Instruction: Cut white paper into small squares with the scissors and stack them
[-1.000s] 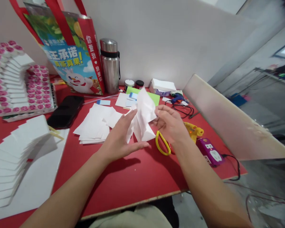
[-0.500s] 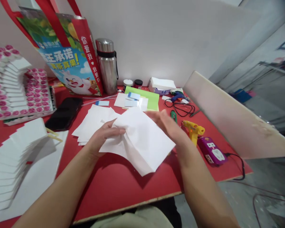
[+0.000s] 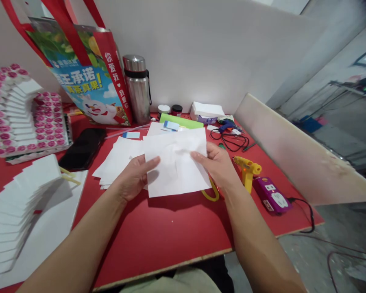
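A creased sheet of white paper (image 3: 177, 173) is held up over the red table, one side in each hand. My left hand (image 3: 134, 176) pinches its left edge, thumb on the front face. On the right edge, my right hand (image 3: 218, 162) grips it the same way, thumb on top and fingers behind. Several more white sheets (image 3: 114, 160) lie in a loose pile just behind my left hand. Part of a yellow loop-shaped handle (image 3: 212, 194) shows under my right hand; what it belongs to is hidden.
A yellow glue gun (image 3: 247, 169) and a purple power socket (image 3: 271, 194) are at the right. Fanned white pieces (image 3: 21, 203), a black phone (image 3: 83, 148) and a pink-and-white model (image 3: 45, 122) stand left. Behind are a steel flask (image 3: 137, 89), a printed bag (image 3: 91, 89) and a tissue pack (image 3: 206, 112).
My right hand has come in and taken hold of the paper's right edge. The sheet has turned from a slanted, folded-over pose to nearly square and flatter between both hands.
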`<state>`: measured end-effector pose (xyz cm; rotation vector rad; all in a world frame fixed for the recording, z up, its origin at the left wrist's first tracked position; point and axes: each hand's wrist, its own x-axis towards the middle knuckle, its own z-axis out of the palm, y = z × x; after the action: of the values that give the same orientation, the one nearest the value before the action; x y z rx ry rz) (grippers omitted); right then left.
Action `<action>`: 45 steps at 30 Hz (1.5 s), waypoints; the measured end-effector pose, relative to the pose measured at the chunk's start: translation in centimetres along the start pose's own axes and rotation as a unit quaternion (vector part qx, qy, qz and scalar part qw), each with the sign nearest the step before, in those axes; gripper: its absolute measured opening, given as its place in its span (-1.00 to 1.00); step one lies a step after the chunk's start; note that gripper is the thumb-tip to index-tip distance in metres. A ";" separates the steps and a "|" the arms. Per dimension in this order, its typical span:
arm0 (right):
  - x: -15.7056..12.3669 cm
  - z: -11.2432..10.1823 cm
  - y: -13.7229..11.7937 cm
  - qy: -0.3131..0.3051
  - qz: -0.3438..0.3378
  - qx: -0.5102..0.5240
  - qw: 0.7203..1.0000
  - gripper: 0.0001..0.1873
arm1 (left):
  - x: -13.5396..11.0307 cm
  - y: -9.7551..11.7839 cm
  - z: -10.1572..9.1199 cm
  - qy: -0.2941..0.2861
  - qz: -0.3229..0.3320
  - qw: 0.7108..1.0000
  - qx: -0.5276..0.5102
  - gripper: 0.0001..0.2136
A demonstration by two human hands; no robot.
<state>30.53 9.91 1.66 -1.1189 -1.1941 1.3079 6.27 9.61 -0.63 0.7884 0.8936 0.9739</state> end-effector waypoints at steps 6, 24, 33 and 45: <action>0.1 -0.6 -0.5 -0.021 -0.017 -0.010 1.000 -0.64 | 0.1 -0.4 0.0 -0.016 0.045 0.999 0.002 -0.60; 0.0 -0.1 -1.3 0.005 0.040 0.073 0.996 -0.78 | -0.3 0.8 0.7 0.030 0.095 0.995 -0.010 -0.82; -0.3 -0.2 -1.7 -0.032 0.031 0.029 0.999 -0.90 | -0.8 1.2 0.5 0.005 0.133 0.990 0.039 -0.89; 0.1 -0.8 -0.5 -0.051 -0.005 -0.065 0.997 -0.75 | -0.3 0.4 -0.3 0.025 0.146 0.978 0.147 -0.77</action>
<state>31.41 10.07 2.12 -1.1477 -1.3752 1.3091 5.77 9.51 -0.31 1.1759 0.9969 1.1349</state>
